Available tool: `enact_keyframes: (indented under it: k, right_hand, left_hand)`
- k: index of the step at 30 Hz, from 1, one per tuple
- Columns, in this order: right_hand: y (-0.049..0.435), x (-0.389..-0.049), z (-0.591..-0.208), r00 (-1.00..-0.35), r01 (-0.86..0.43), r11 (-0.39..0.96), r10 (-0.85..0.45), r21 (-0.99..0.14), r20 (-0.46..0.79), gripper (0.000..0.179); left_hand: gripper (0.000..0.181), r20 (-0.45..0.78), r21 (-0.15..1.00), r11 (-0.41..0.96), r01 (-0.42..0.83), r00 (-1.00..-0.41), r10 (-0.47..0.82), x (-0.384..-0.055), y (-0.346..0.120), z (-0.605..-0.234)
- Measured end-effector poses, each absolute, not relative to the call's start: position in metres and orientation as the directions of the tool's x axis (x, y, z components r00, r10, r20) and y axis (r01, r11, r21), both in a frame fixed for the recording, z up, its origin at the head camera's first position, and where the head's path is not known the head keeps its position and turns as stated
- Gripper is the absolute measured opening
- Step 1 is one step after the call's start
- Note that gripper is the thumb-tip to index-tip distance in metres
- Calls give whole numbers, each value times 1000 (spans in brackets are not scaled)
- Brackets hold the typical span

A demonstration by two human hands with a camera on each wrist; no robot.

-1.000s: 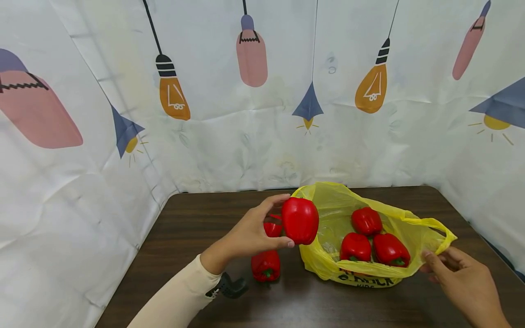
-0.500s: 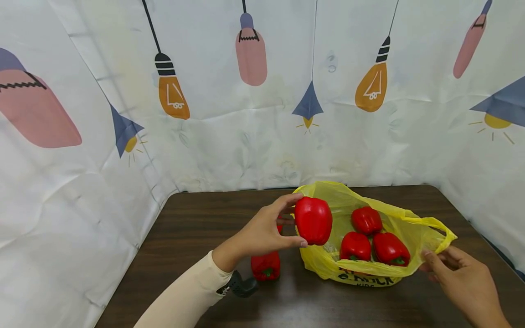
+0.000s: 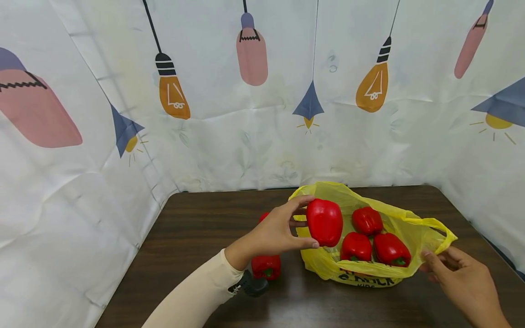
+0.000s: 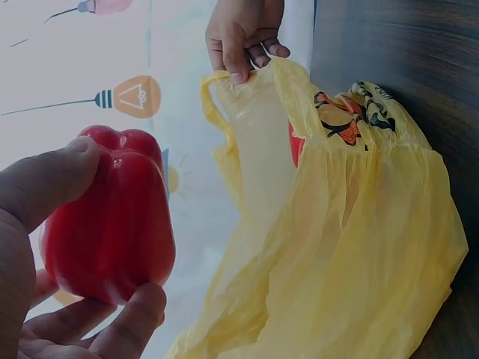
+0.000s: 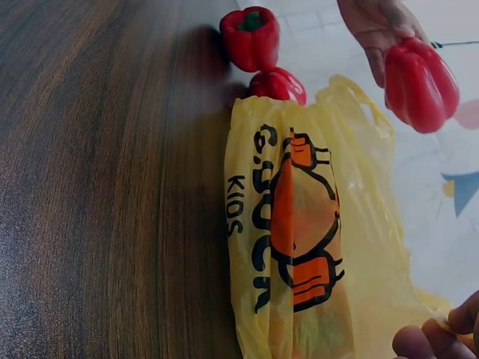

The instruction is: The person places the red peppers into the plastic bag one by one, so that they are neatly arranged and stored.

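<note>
A red bell pepper (image 3: 325, 223) is held between the thumb and fingers of my left hand (image 3: 275, 232), raised over the left side of a yellow plastic bag (image 3: 348, 272). In the left wrist view that bell pepper (image 4: 112, 217) stands apart from the bag. Three more red bell peppers (image 3: 391, 249) lie inside the bag, whose mouth gapes upward. At the bag's right end, my right hand (image 3: 465, 278) pinches the rim near a handle loop. The right wrist view shows the printed front of the bag (image 5: 359, 224).
Left of the bag, two red bell peppers (image 3: 265, 266) sit on the dark wooden table (image 3: 197, 214), partly behind the left hand and wrist. A white curtain (image 3: 246, 146) printed with lamps hangs behind the table and along its sides.
My left hand has carried its bell pepper rightward, from the bag's left edge to over its opening. The right hand and the bag have stayed in place.
</note>
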State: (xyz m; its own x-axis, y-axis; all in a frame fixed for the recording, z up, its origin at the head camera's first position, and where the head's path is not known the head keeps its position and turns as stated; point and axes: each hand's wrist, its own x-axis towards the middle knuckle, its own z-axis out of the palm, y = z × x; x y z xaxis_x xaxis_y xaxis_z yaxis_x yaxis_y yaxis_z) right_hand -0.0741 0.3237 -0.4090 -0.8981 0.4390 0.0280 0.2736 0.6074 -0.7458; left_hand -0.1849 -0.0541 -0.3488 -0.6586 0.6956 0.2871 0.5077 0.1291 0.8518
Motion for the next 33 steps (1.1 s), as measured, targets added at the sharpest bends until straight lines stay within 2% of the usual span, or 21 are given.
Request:
enact_keyframes:
  k: [20, 33]
  right_hand:
    - [323, -76, -409, -888, 308, 590, 460, -746, -2, 63]
    - [325, -76, -408, -905, 281, 618, 426, -735, 13, 61]
  left_hand:
    - [88, 227, 855, 191, 482, -680, 697, -194, -24, -360]
    - [88, 194, 855, 220, 470, -683, 705, -200, -4, -362]
